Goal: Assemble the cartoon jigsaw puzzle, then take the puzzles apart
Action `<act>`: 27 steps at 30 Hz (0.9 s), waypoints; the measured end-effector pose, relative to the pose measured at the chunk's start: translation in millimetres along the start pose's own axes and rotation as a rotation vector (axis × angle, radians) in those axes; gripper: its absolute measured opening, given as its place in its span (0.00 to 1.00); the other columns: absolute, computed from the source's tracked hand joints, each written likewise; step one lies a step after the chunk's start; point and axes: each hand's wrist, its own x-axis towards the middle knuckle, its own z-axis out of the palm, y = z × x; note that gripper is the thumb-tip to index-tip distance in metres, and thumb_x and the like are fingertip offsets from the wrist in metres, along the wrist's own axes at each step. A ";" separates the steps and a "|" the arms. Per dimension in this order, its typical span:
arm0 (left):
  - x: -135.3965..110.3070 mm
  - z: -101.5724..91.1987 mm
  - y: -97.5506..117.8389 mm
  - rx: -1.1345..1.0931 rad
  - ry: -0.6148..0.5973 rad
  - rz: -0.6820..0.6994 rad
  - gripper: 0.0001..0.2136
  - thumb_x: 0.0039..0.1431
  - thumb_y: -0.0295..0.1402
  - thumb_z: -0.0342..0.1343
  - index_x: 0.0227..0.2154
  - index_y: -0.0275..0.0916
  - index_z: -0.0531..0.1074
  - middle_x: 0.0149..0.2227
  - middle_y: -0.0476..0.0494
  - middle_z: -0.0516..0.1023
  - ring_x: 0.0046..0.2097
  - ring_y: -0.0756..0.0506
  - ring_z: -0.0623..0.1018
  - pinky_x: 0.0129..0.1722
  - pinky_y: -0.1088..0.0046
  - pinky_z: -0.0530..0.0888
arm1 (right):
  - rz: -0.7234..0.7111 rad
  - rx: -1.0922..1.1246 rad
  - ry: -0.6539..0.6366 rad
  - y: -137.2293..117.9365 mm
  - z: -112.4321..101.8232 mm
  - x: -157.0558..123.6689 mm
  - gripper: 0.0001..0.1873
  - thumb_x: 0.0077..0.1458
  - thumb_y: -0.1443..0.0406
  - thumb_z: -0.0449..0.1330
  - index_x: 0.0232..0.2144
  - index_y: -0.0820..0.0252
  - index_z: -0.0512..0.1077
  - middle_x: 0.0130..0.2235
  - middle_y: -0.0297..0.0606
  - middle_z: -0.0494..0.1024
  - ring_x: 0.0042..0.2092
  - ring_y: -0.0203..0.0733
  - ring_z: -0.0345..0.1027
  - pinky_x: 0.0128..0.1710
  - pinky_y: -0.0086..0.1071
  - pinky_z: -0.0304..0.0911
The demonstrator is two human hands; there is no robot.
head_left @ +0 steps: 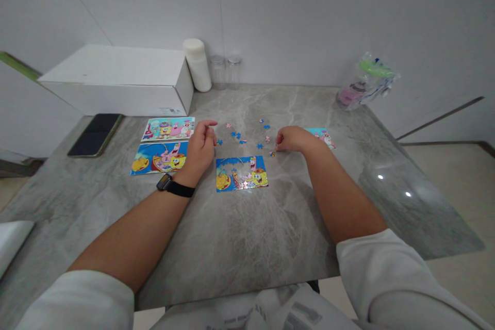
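Shirt (247,317) at front edge of worktop (247,247). Puzzle (256,179) mid-worktop, gap inside. Right hand (290,139) at loose pieces (260,146), can't tell if pinching one. Left hand (201,145): thumb and index apart, blocking front card (160,159). Box (133,98) back-left, phone (96,135) left edge, bag (365,82) back-right corner.

I see a person in a loose, pale grey-white T-shirt (193,315), its front at six o'clock — printed with darker grey shapes (303,315) and small lettering (235,320) too blurred to read. Both sleeves are wide and short, the left sleeve (83,301) between seven and eight o'clock, the right sleeve (386,273) between four and five. At eight, behind the left hand (201,147), a smartwatch (164,182) — rectangular, dark-faced — has a plain black band (182,190).
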 end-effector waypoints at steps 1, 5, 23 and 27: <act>-0.1 0.1 -0.3 0.000 0.000 -0.002 0.13 0.74 0.36 0.45 0.53 0.43 0.71 0.27 0.51 0.69 0.31 0.46 0.72 0.35 0.69 0.68 | -0.005 0.010 0.002 -2.2 0.2 -0.8 0.04 0.49 0.64 0.73 0.29 0.57 0.83 0.35 0.43 0.84 0.36 0.48 0.76 0.38 0.36 0.64; -0.6 0.4 0.2 0.002 0.006 0.002 0.12 0.74 0.36 0.46 0.52 0.43 0.71 0.27 0.52 0.69 0.31 0.46 0.72 0.35 0.69 0.69 | -0.021 0.031 -0.016 -6.8 -0.7 -1.8 0.06 0.46 0.64 0.75 0.27 0.56 0.82 0.33 0.42 0.83 0.36 0.48 0.75 0.38 0.36 0.64; -0.9 -0.3 4.2 0.082 -0.063 0.001 0.10 0.71 0.34 0.50 0.48 0.43 0.75 0.30 0.49 0.75 0.34 0.45 0.76 0.36 0.68 0.71 | -0.464 0.643 -0.261 -81.8 7.5 -32.7 0.01 0.53 0.68 0.65 0.32 0.59 0.76 0.29 0.30 0.79 0.31 0.36 0.72 0.31 0.27 0.63; -0.6 -0.1 3.7 0.090 -0.065 0.011 0.11 0.71 0.35 0.50 0.48 0.43 0.75 0.33 0.48 0.77 0.36 0.45 0.77 0.37 0.68 0.71 | -0.493 0.611 -0.289 -90.0 11.9 -36.5 0.03 0.55 0.68 0.64 0.34 0.60 0.78 0.29 0.30 0.78 0.29 0.35 0.70 0.31 0.27 0.61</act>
